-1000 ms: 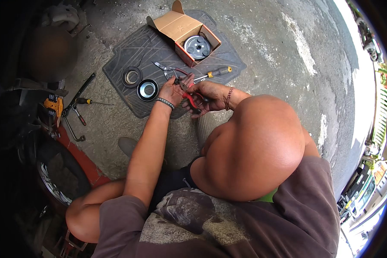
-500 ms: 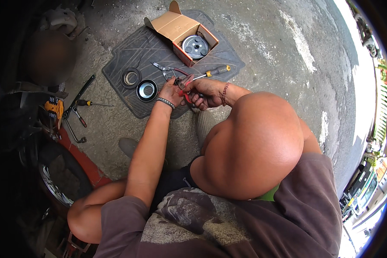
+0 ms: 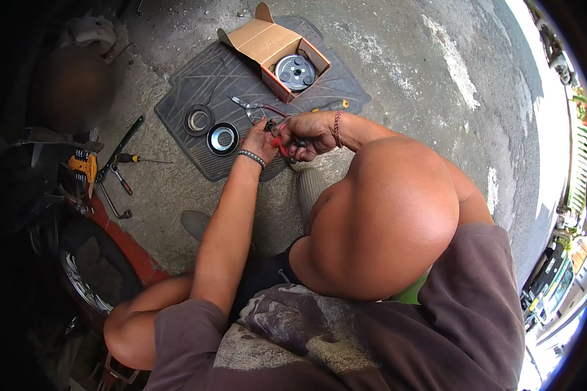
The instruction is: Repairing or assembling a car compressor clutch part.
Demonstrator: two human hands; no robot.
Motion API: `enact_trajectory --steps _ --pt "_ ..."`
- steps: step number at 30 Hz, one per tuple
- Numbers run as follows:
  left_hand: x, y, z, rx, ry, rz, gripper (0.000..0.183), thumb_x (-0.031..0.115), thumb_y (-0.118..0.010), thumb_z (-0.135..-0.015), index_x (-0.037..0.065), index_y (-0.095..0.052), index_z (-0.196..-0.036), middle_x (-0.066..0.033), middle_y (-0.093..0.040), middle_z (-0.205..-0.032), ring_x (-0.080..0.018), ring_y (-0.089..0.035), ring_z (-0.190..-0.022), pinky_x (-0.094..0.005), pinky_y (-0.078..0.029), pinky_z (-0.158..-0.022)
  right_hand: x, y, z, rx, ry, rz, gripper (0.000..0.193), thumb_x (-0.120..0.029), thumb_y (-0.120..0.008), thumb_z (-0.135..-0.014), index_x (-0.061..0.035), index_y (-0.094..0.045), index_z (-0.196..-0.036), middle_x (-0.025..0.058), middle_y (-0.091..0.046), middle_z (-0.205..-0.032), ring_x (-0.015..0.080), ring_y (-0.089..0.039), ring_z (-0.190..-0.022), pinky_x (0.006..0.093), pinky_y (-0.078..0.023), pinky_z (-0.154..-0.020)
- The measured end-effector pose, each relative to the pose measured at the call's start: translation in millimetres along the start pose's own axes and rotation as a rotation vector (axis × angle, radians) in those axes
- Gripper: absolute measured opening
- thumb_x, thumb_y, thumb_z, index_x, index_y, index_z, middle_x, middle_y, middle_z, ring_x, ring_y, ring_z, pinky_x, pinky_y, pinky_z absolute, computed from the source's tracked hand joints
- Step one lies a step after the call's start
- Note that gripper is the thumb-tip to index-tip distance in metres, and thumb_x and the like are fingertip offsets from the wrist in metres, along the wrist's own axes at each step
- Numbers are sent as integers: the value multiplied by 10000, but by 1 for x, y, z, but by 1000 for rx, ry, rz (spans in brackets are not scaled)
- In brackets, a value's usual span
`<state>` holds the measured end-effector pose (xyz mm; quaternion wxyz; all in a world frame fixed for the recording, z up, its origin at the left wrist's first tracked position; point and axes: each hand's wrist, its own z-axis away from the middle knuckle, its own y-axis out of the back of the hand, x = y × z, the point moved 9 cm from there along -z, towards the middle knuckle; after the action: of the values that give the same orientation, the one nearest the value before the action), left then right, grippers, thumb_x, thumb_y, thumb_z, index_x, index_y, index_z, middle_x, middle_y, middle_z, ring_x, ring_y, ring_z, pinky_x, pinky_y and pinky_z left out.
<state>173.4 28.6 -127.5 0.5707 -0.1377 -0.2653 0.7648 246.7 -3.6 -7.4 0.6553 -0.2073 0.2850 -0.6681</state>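
Red-handled pliers (image 3: 276, 142) are pointing from the right hand's (image 3: 313, 135) gripping fingers toward the left hand (image 3: 259, 143), whose own grip one cannot tell.

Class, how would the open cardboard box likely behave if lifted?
The cardboard box is probably heavy for its size, since a metallic-looking disc sits inside. Its open lid looks thin, so it would likely flex.

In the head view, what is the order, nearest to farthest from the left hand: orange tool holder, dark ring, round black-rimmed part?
1. Round black-rimmed part, just left of the left hand
2. Dark ring, farther left, on the mat
3. Orange tool holder, far left, off the mat
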Motion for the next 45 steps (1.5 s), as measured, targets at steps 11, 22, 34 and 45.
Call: enact_trajectory --steps 11,22,34,45 --pt "11 17 -15 3 -64 -49 376 329 -326 -1075 5 -503 -1147 -229 -633 -1240 -351 -630 -1120 -463 -464 -1017 -10 13 -6 83 120 51 86 -123 -590 -931 -63 -597 -870 19 -600 -622 86 -523 -488 380 -605 -665" --pt "12 -25 -8 -46 -59 152 637 414 -185 -1075 -109 -380 -1383 -225 -562 -1358 -316 -553 -1265 -406 -405 -1116 5 25 0 200 91 98 227 -278 -622 -964 -127 -577 -801 -51 -518 -653 94 -499 -546 504 -589 -807" --pt "5 -21 -11 5 -23 151 624 422 -232 -1071 -91 -436 -1364 -215 -591 -1329 -277 -599 -1210 -382 -465 -1062 14 19 -2 122 16 138 302 -307 -562 -1006 -35 -661 -920 91 -699 -849 203 -672 -705 449 -597 -783" --pt "15 -20 -14 21 -84 136 605 413 -269 -1072 -91 -311 -1404 -233 -577 -1332 -281 -621 -1178 -376 -499 -1032 11 18 -14 57 122 -198 233 -247 -469 -1041 -59 -605 -1061 109 -685 -877 227 -693 -786 446 -588 -793"
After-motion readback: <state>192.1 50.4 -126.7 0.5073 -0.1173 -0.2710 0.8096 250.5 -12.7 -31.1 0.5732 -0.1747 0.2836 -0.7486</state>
